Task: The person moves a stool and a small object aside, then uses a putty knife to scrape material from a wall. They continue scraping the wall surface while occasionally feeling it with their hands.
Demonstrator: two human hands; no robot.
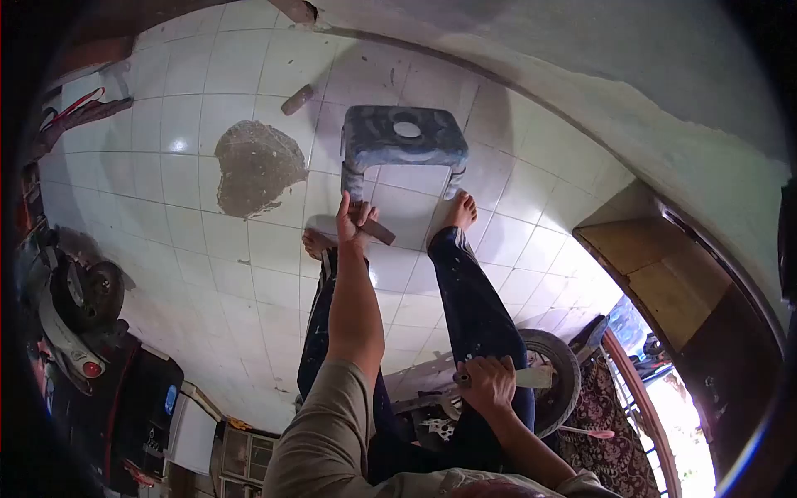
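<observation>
My left hand reaches forward beside the stool's near left leg, with a brown bar-shaped block held in its closed fingers and the thumb pointing up. In front of my feet stands a low plastic stool, dark and smeared with grey on top, with an oval hole in its seat. Over my right thigh, my right hand is wrapped round a tool with a dark round handle end and a pale, flat blade-like part. The fingers cover its middle, and I cannot tell its exact kind.
Another brown block lies on the tiled floor left of the stool, near a rough grey patch. A motorbike stands at left. A wheel is by my right leg, and a wooden cabinet at right.
</observation>
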